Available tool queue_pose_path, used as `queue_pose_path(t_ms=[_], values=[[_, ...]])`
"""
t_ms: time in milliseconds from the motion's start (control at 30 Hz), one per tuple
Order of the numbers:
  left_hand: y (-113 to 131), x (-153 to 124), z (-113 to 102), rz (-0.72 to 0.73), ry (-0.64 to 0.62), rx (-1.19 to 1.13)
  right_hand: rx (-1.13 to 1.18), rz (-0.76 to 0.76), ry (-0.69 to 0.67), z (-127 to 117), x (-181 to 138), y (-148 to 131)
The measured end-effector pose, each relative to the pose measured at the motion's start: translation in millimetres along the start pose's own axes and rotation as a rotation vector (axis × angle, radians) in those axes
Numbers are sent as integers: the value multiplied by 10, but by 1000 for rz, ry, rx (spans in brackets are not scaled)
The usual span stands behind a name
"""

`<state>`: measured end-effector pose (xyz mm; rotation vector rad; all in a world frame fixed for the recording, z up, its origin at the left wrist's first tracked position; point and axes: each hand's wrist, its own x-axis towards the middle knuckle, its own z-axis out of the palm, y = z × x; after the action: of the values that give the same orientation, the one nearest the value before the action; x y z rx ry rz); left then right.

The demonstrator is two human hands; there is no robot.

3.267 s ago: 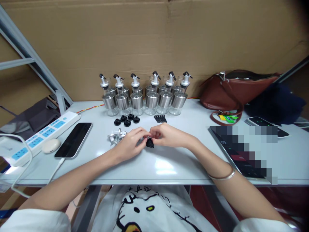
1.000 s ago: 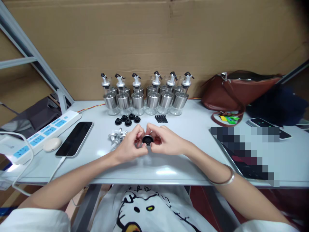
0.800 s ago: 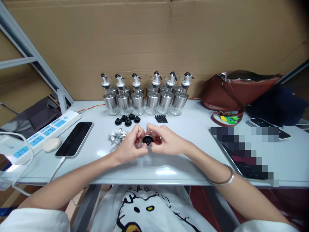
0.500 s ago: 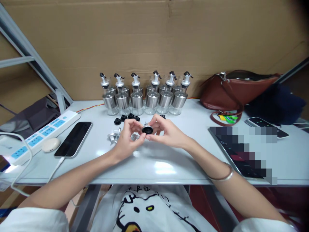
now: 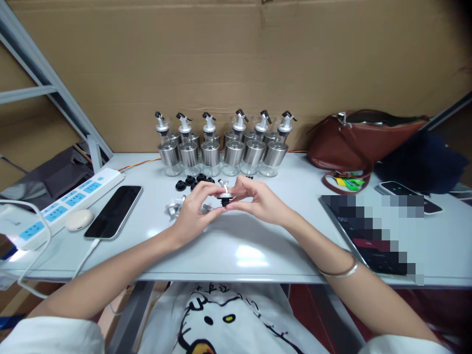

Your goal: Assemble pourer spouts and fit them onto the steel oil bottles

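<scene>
Between both hands, above the middle of the table, is a bottle pourer top (image 5: 225, 197) with a silver cap and a black ribbed stopper underneath. My left hand (image 5: 196, 206) pinches it from the left with thumb and fingers. On the other side, the thumb and fingers of my right hand (image 5: 254, 199) grip it too. Silver pourer parts (image 5: 173, 209) lie beside my left hand, partly hidden by it. Behind the hands sit several black rubber stoppers (image 5: 191, 180). Glass-and-steel oil bottles (image 5: 211, 155) stand in rows at the back, the front ones with pourers fitted.
A power strip (image 5: 73, 201), a round beige case (image 5: 79, 220) and a phone (image 5: 114, 211) lie at the left. On the right are a brown handbag (image 5: 339, 142), a partly blurred tablet (image 5: 363, 236) and another small device (image 5: 409, 195). A cardboard wall (image 5: 221, 59) stands behind.
The pourer top has tipped upright, so its silver cap now faces up and the black stopper points down. Both hands keep hold of it, nearly in the same place.
</scene>
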<state>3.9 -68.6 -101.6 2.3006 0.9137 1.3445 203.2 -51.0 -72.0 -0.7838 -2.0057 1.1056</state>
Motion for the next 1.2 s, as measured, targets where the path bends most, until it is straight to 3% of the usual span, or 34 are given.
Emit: queue_pose_path(t_ms=[433,500,600,667,800,900,1100,1200], values=[[47,-17,11,99,-47,105,-9,-30,41,-107,15,-40],[35,-1,5,175,-96,110,-99,-38,178,-187,20,-65],[16,15,2,330,-178,204,-420,7,520,-337,44,-39],[13,15,3,368,-221,275,-662,133,583,-441,61,29],[20,3,10,352,-252,302,-948,418,274,-584,66,240],[19,-2,13,355,-244,298,-994,445,68,-612,50,377],[16,-4,12,361,-245,297,-988,481,-93,-601,34,418],[23,-3,14,355,-232,279,-1009,483,-59,-600,32,385]])
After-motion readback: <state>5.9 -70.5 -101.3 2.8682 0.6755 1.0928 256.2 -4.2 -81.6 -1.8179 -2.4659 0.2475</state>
